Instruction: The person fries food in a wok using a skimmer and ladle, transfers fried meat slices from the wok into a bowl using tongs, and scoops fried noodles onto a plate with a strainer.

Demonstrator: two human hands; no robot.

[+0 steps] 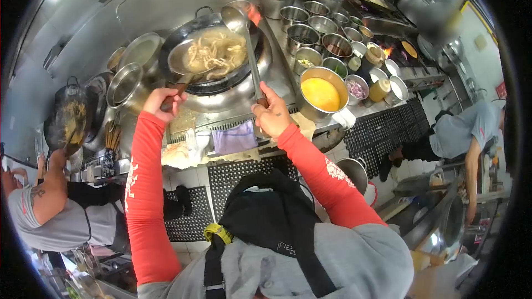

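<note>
clasping the strainer by its handle in my left grip, the ladle in my right grip; pale strips lie in the wok, at the strainer; tipping that too sharply could spill them, and a low ladle swing could splash the liquid.

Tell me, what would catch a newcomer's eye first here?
Probably the bright red sleeves, reaching up from the bottom toward the wok at upper left of centre, which holds pale food. There the left hand grips a wooden handle and the right hand a long ladle. Next, perhaps, the vivid yellow liquid in a steel pot right of the right hand.
</note>
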